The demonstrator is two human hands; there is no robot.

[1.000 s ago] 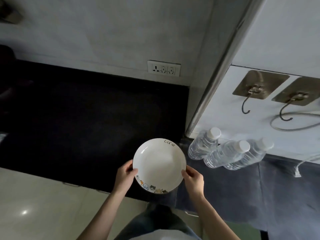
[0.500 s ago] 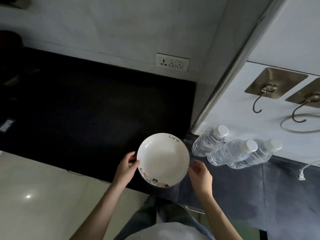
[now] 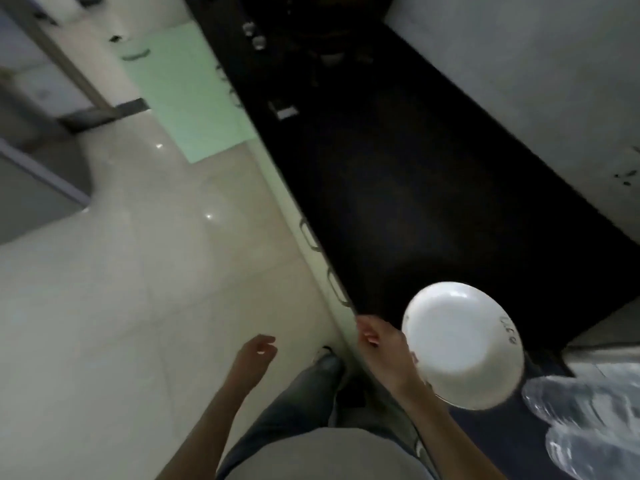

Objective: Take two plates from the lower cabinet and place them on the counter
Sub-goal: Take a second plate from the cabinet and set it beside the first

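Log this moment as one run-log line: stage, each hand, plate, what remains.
stage: first plate set down | left hand: free, over floor | right hand: empty, beside plate | plate: on black counter | remaining: second plate

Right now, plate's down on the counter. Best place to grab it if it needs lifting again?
Take the white plate by its raised rim on the near side, next to the right hand. It sits upright near the black counter edge, and water bottles crowd its far right, so come from the counter-edge side.
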